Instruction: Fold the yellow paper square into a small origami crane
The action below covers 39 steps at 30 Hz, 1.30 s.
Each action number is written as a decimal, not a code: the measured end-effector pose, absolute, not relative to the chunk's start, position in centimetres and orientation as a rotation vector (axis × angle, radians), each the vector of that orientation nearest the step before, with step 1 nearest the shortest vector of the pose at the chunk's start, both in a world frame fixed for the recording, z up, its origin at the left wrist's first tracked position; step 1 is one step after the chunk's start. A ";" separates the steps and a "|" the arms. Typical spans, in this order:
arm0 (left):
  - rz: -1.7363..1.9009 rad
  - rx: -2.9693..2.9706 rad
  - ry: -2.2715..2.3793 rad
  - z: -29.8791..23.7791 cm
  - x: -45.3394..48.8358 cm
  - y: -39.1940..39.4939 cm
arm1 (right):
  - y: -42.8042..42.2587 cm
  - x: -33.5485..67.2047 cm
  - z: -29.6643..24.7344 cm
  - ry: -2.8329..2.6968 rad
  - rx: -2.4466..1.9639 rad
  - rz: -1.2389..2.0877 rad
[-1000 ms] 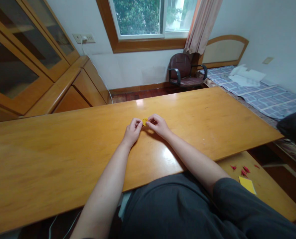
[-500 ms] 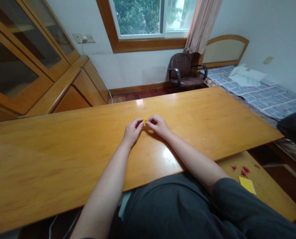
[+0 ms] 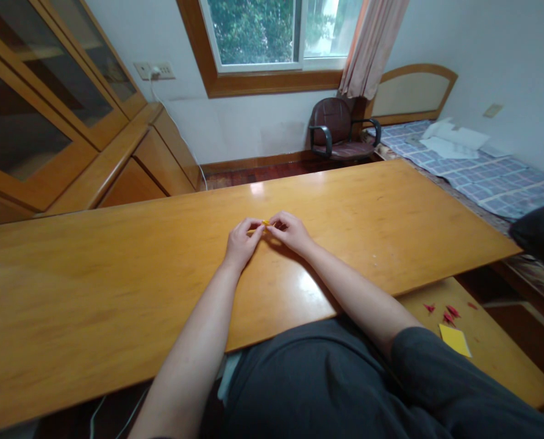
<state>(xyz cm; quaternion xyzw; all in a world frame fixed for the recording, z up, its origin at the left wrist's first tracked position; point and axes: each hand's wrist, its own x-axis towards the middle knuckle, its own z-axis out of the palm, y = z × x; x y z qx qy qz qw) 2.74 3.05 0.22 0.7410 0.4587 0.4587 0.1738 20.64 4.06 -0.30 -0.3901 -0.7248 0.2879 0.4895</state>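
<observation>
Forearms (image 3: 204, 320) angled inward over table (image 3: 116, 286); small yellow piece (image 3: 265, 223) pinched by left hand (image 3: 243, 241) and right hand (image 3: 291, 232), fingers (image 3: 281, 216) curled.

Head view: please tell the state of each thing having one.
Left bare hand: fingers pinched
Right bare hand: fingers pinched
Small yellow piece: held between them, partly hidden
Yellow rectangular paper: lying flat
Wooden glass-panelled cabinet doors: shut
Pink cloth curtain: gathered aside
White plug: plugged in

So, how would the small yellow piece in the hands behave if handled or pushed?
The small yellow piece is probably light: tiny beside the left hand and right hand. Pushed, it might slide on the glossy table. Partly hidden, its stiffness is unclear.
</observation>
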 end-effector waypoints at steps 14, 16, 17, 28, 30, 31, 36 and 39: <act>1.319 2.289 1.289 0.8 3.0 2.7 | 3.9 20.9 0.4 -1.811 -0.928 0.449; 1.321 2.311 1.302 0.8 3.1 2.7 | 3.8 20.9 0.4 -1.794 -0.924 0.453; 1.319 2.325 1.304 0.8 3.1 2.6 | 3.8 20.9 0.4 -1.787 -0.926 0.458; 1.250 2.468 1.344 0.9 3.2 2.6 | 3.7 20.9 0.2 -1.783 -0.961 0.443; 1.231 2.510 1.347 0.9 3.2 2.6 | 3.8 20.8 0.1 -1.778 -0.971 0.427; 1.221 2.531 1.348 0.9 3.2 2.6 | 3.9 20.8 0.0 -1.777 -0.975 0.415; 1.201 2.603 1.356 1.0 3.3 2.5 | 4.0 20.7 -0.1 -1.787 -0.957 0.347; 1.209 2.627 1.346 0.9 3.3 2.5 | 4.0 20.7 -0.1 -1.790 -0.956 0.336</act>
